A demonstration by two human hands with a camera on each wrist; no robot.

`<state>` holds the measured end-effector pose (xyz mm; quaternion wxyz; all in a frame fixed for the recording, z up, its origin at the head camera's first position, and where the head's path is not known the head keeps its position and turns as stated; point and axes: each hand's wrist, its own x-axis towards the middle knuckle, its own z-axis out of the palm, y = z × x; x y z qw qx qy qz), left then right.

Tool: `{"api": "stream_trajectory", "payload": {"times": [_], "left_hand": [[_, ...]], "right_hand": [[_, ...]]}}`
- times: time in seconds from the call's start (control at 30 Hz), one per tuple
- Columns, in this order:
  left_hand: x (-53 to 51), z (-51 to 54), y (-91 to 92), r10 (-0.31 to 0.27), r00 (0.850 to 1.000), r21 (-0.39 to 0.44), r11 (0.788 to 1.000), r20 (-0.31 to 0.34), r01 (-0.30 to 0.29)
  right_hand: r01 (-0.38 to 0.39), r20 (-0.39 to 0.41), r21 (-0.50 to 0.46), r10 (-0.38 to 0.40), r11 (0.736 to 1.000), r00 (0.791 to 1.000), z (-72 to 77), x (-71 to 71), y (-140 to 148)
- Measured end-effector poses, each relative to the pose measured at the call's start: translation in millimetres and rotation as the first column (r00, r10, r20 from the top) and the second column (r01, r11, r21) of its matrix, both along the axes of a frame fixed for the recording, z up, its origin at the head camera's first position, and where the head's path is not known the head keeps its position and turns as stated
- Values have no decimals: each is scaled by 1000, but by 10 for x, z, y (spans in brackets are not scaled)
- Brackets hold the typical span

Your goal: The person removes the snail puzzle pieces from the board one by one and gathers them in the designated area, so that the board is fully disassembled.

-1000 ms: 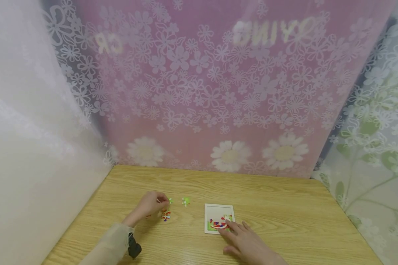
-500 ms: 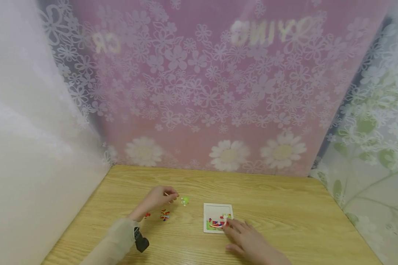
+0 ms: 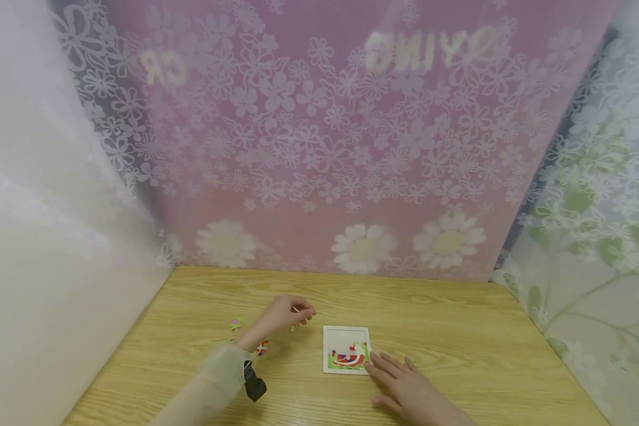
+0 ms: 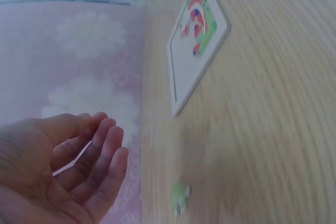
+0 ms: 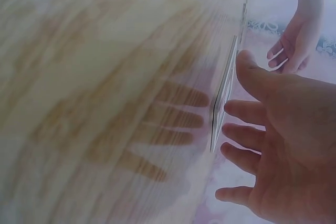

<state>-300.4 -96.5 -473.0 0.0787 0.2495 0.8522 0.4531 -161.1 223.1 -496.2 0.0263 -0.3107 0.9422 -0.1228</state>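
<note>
My left hand (image 3: 287, 313) is raised left of the white-framed picture puzzle (image 3: 347, 330), its thumb and fingertips close together; no piece shows between them. In the left wrist view the same hand (image 4: 73, 161) has bent fingers, with a small green piece (image 4: 180, 198) on the table to its right. The puzzle (image 4: 184, 72) is partly filled with red, white, blue and green pieces. My right hand (image 3: 410, 387) lies beside the puzzle's lower right corner with spread fingers, the fingertips at its edge. In the right wrist view this hand (image 5: 283, 135) is beside the thin board (image 5: 223, 95).
On the wooden table (image 3: 458, 337), a green piece with a pink spot (image 3: 236, 322) and a red-and-blue piece (image 3: 262, 348) lie around my left forearm, which partly covers the pieces there. Pink floral cloth (image 3: 325, 148) stands behind the table, with pale cloth at both sides.
My left hand has moved right, past the small green piece and towards the puzzle, uncovering the pink-spotted piece. My right hand has drawn slightly back from the filled part to the frame's edge.
</note>
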Motion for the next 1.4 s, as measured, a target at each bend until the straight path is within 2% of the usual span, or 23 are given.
{"api": "stream_trajectory", "payload": {"times": [0.23, 0.43, 0.57, 0.77, 0.97, 1.17, 1.4], "left_hand": [[30, -50, 353, -60, 998, 2, 998, 18, 60], [30, -129, 595, -75, 997, -20, 997, 9, 76], [40, -178, 707, -74, 997, -15, 997, 35, 74], [76, -235, 838, -65, 992, -9, 998, 108, 66], [113, -264, 929, -52, 991, -43, 997, 123, 58], [123, -303, 981, -13, 986, -51, 998, 165, 22], [123, -307, 1027, 7, 987, -84, 996, 158, 7]], "right_hand": [[-5, -26, 12, 6, 1000, 1000, -25, -2, 4], [-7, -17, 38, 8, 999, 1000, -47, -21, 0], [-5, -10, 41, 5, 999, 1000, -69, -32, 5], [-3, -14, 48, 3, 999, 1000, -95, -39, 1], [-19, -34, 52, 21, 998, 999, -93, -29, -5], [-23, -40, 69, 26, 997, 999, -93, -23, -7], [-10, -37, 89, 13, 996, 999, -72, -13, -26]]}}
